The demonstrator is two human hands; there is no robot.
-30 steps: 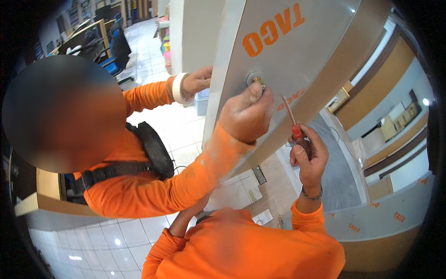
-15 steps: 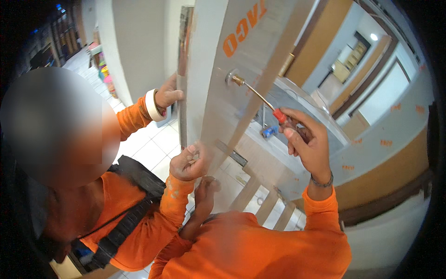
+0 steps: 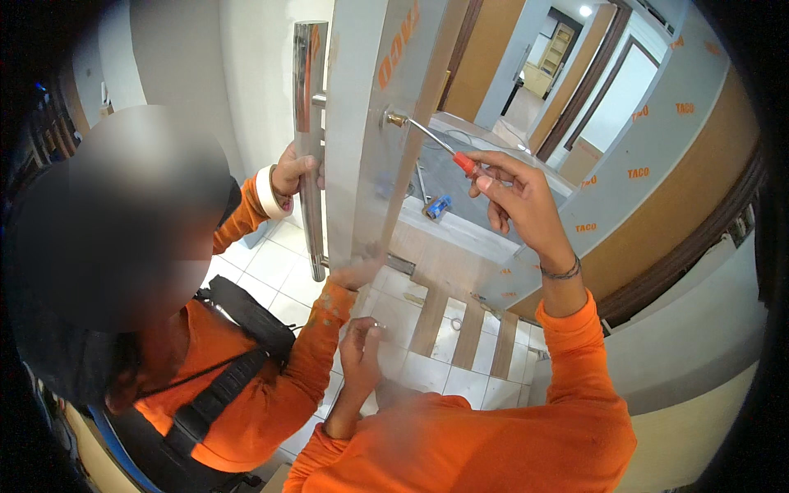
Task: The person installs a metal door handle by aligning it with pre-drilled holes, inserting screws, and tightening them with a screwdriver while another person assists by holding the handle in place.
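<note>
My right hand (image 3: 518, 197) is closed lightly round a red-handled screwdriver (image 3: 464, 163). Its metal shaft runs up to a brass-coloured fitting (image 3: 398, 120) on the face of a film-covered door (image 3: 353, 156). My left hand (image 3: 359, 353), low and near my chest, pinches a small shiny piece (image 3: 379, 325) too small to name. On the door's other side stands a long chrome pull handle (image 3: 310, 197), upright. A co-worker's hand (image 3: 293, 172) grips that handle; their other hand (image 3: 355, 273), blurred, is at the door near the handle's lower end.
Close on my left is the co-worker in an orange shirt (image 3: 238, 419) with a black strap bag (image 3: 246, 312). A blue object (image 3: 438, 206) lies on a ledge beyond the door. Wood-look strips (image 3: 472, 345) lie across white floor tiles (image 3: 403, 308). A film-covered panel (image 3: 625, 164) stands to the right.
The view has shifted, bringing the whole pull handle into sight. The co-worker's nearer hand has moved onto the door by the handle's lower end. My screwdriver stays at the fitting.
</note>
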